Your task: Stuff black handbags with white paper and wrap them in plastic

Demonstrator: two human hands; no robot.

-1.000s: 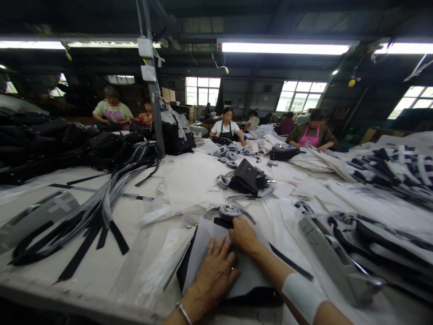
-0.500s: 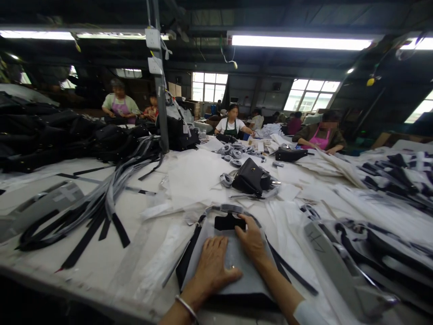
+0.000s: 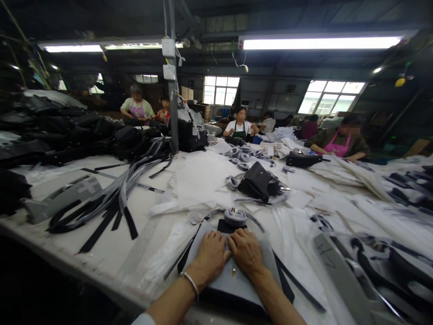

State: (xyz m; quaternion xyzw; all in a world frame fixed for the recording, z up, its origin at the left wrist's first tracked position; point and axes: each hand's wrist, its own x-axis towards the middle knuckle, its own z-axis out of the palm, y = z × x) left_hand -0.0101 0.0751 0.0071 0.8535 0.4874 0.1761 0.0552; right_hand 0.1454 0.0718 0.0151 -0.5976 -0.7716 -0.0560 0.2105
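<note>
A black handbag [image 3: 233, 301] lies on the table right in front of me, covered by a pale translucent sheet [image 3: 227, 285]. My left hand [image 3: 210, 255] rests flat on the sheet, fingers pointing away from me, with nothing held. Beside it my right hand [image 3: 246, 253] also presses down, palm low and fingers slightly bent, gripping nothing. Between the wrists a small gold clasp [image 3: 233, 271] shows through the sheet. Just past my fingertips sits a coiled, grey-wrapped strap [image 3: 236, 219], with a black flap [image 3: 227, 225] partly under my fingers.
Another black handbag [image 3: 255, 181] stands farther back among wrapped coils. To the left lies a bundle of straps [image 3: 113, 198] near a grey tape dispenser [image 3: 64, 198]. A second grey dispenser [image 3: 341, 275] is at right. A metal post [image 3: 173, 99] rises behind; co-workers sit across the table.
My right hand has come down toward me from the flap to lie beside the left. The left hand has slid farther up the sheet. The view has turned slightly left.
</note>
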